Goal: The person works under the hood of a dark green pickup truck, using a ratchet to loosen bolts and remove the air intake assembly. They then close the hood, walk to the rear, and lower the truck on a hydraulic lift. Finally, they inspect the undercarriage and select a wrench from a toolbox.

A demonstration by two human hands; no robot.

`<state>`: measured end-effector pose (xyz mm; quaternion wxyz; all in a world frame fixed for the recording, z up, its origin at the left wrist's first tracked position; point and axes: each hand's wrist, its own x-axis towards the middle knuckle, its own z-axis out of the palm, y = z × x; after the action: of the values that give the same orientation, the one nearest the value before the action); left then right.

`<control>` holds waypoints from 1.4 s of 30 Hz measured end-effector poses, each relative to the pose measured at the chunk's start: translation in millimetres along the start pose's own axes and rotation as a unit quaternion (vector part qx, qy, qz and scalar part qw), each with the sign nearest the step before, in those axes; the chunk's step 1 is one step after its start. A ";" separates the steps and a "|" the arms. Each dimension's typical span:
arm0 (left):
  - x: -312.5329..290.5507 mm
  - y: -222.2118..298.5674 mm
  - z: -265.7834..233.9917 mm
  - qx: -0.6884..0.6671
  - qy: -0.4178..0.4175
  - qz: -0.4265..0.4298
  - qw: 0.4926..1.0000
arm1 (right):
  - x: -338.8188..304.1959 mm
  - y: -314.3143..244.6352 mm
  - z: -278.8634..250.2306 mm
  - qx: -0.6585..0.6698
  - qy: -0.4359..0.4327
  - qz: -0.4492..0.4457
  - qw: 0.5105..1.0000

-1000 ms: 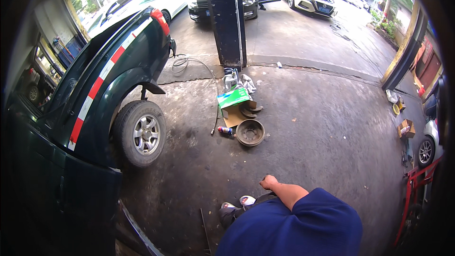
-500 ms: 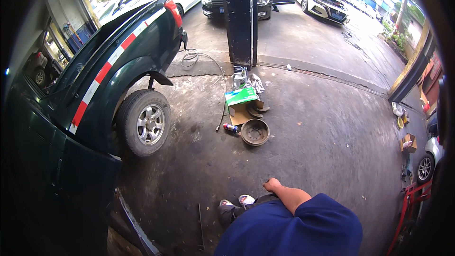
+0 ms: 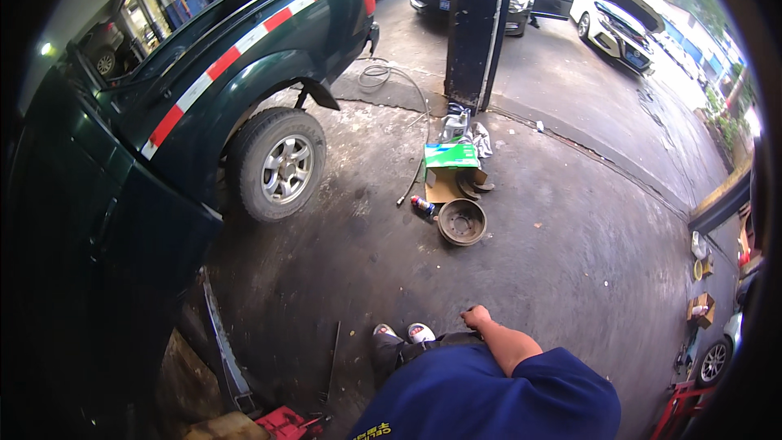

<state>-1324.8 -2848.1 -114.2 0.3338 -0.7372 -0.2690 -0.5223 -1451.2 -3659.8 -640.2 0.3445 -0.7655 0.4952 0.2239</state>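
Observation:
My right hand (image 3: 474, 317) hangs beside my right thigh, its fingers curled in. Anything within them is hidden. My left hand is out of the picture, behind my blue shirt (image 3: 489, 395). Ahead on the floor lies a round, rusty brake drum (image 3: 462, 222), well apart from my right hand. A small spray can (image 3: 422, 204) lies just left of the drum. Behind them are an open cardboard box (image 3: 442, 186) with a green flap and curved brake shoes (image 3: 470, 186).
A dark green pickup (image 3: 269, 57) with a mounted rear wheel (image 3: 281, 165) fills the left. A dark pillar (image 3: 475, 33) rises beyond the box, near a hose (image 3: 425, 106). A long metal bar (image 3: 220, 334) and red equipment (image 3: 285, 424) lie at lower left.
My view has swung, so the pickup, pillar, box and drum sit further right in the picture. Red equipment has come into view at the bottom. My right hand stays low by my thigh.

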 end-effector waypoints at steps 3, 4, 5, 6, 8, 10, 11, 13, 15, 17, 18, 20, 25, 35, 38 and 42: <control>-7.6 -1.8 7.0 0.028 -0.002 0.007 1.000 | 16.3 9.6 11.2 0.055 -0.021 -0.022 0.998; -10.3 -2.0 8.4 0.036 -0.002 0.009 0.999 | 21.6 12.5 14.4 0.067 -0.022 -0.024 0.997; -11.8 -2.3 10.1 0.043 -0.001 0.010 0.999 | 25.7 14.6 18.0 0.068 -0.019 -0.032 0.997; -13.4 -3.0 10.8 0.049 0.000 0.012 0.999 | 29.2 16.7 21.0 0.068 -0.021 -0.029 0.997; -16.0 -4.8 11.8 0.058 0.002 0.016 0.998 | 34.4 19.3 26.0 0.070 -0.025 -0.021 0.997; -19.3 -4.7 13.4 0.064 0.003 0.018 0.998 | 37.3 19.5 29.9 0.079 -0.040 -0.010 0.996; -21.0 -4.5 13.6 0.066 0.004 0.019 0.998 | 38.6 18.7 30.6 0.084 -0.051 0.005 0.995; -22.9 -3.8 13.7 0.070 0.005 0.022 0.997 | 37.4 16.4 30.8 0.078 -0.052 0.041 0.995; -24.0 -2.6 12.7 0.067 0.010 0.024 0.997 | 33.8 12.4 28.7 0.076 -0.060 0.019 0.995; -25.5 1.4 12.7 0.051 0.014 0.025 0.998 | 29.3 6.6 24.7 0.067 -0.059 0.034 0.995; -26.1 3.1 12.8 0.041 0.015 0.026 0.999 | 26.9 3.4 22.2 0.063 -0.063 0.024 0.996; -28.7 4.6 12.9 0.023 0.017 0.025 0.999 | 20.8 -2.8 17.5 0.043 -0.065 0.045 0.996; -36.2 4.5 18.3 0.001 0.023 0.026 0.999 | 8.8 -15.0 9.9 0.011 -0.050 0.011 0.999; -42.1 21.4 -5.0 -0.064 0.030 0.028 0.997 | 0.5 -28.6 4.6 0.001 -0.033 0.002 0.999; -44.0 23.4 -7.0 -0.069 0.031 0.024 0.997 | -0.2 -32.0 3.3 -0.002 -0.034 0.002 0.999; -49.8 21.6 -3.6 -0.071 0.030 0.019 0.997 | 4.4 -32.7 6.9 -0.015 -0.033 0.000 0.999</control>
<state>-1326.1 -2866.9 -165.2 0.2984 -0.7480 -0.2064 -0.5557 -1419.5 -3648.4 -637.8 0.3494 -0.7628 0.4798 0.2567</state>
